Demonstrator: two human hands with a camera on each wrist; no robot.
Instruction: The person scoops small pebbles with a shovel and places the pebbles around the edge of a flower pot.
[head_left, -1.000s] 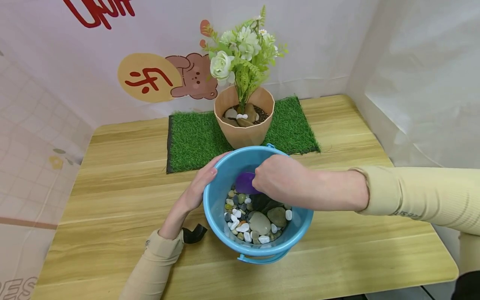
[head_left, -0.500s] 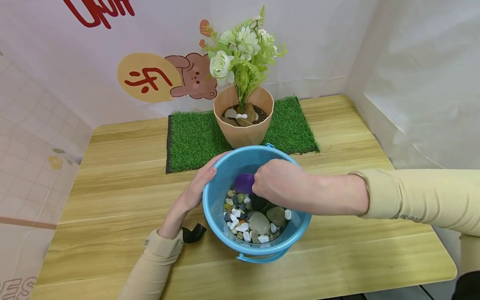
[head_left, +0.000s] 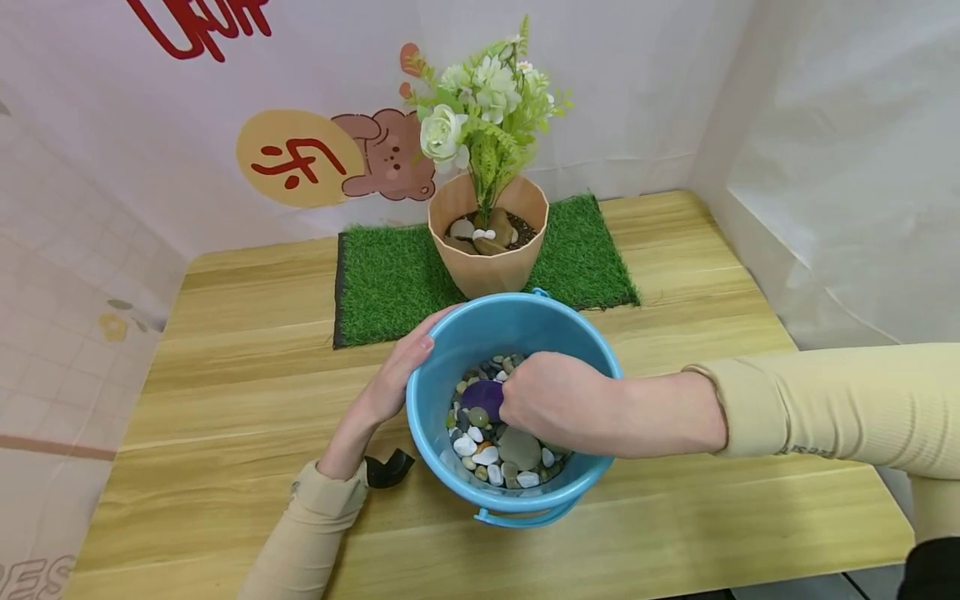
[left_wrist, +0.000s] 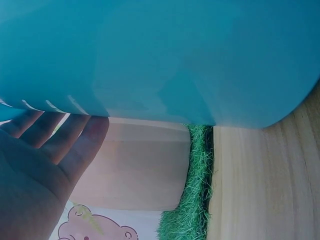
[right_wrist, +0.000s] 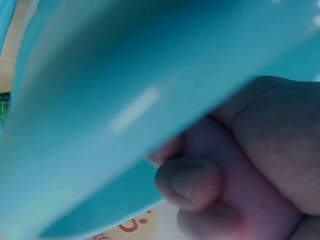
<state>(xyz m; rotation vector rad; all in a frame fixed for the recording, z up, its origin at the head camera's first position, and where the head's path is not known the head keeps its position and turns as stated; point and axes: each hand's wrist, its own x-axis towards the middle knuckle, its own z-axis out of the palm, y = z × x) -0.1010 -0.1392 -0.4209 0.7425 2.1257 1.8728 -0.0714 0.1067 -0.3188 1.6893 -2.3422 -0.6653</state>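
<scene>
My right hand (head_left: 558, 408) reaches down inside a light blue bucket (head_left: 517, 504). It grips the handle of a purple scoop (head_left: 482, 400); in the right wrist view the fingers curl round the purple handle (right_wrist: 230, 165). The scoop's rounded blade lies among the pebbles (head_left: 480, 454), which are mostly small, white, grey and brown. A larger flat grey stone (head_left: 519, 450) lies near the hand, partly covered by it. My left hand (head_left: 390, 379) rests against the bucket's left side, its fingers (left_wrist: 75, 140) straight along the outer wall.
Behind the bucket, an orange-pink flowerpot (head_left: 487, 267) with white artificial flowers (head_left: 487, 92) stands on a green turf mat (head_left: 390, 283). A small black curved piece (head_left: 387, 469) lies on the wooden table (head_left: 247, 375) near the left wrist. The bucket's handle (head_left: 525, 521) hangs at the front.
My right hand and the scoop have moved down and nearer to me, deeper into the pebbles. The hand now covers the dark stones seen before. My left hand and the bucket have stayed put.
</scene>
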